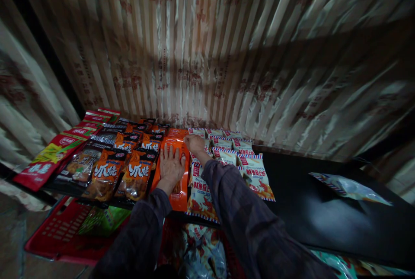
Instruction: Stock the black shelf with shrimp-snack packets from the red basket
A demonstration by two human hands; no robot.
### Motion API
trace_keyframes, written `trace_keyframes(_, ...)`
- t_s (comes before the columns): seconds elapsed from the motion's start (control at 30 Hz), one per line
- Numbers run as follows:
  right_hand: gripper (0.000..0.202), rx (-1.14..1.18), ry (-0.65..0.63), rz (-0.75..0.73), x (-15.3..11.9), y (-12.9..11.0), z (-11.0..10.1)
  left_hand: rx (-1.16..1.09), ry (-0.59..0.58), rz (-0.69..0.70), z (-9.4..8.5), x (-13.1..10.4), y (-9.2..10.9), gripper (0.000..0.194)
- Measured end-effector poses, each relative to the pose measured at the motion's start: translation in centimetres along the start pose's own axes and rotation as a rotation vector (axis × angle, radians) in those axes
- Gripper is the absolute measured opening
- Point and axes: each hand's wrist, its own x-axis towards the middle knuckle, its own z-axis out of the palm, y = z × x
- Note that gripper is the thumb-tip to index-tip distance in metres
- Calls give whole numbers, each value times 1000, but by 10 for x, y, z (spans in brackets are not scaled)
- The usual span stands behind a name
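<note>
Flat on an orange snack bag [179,196] lies my left hand [171,164], its fingers spread. My right hand [195,144] is just beyond it to the right, at the back of the orange bags, with its fingers curled; what they hold, if anything, is hidden. To the left are rows of black and orange bags [136,173]. White bags with striped edges [256,173] stand in rows on the right, partly behind my right forearm. All rest on a black shelf [292,210].
Red bags [68,141] line the shelf's left end. A single white bag [352,187] lies on the right. Below the shelf are a red basket [61,231] with a green bag and more packets [204,248]. Corrugated, printed sheeting [201,54] rises behind.
</note>
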Motion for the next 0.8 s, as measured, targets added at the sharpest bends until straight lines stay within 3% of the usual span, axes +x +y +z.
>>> trace_keyframes(0.2,31,-8,16,-12,-2,-9,3,-2,-30,-17,-4,-7,1,50)
trace_keyframes(0.43,22,-21,47,-155,10,-4,8,20,-29,-20,-1,-7,0,51)
trace_keyframes(0.67,19,-20,19,-136,19,-6,21,-8,-35,-3,4,-10,-1,52)
trace_keyframes(0.8,22,8,21,-138,14,-10,15,-8,-54,-9,2,-11,-1,52)
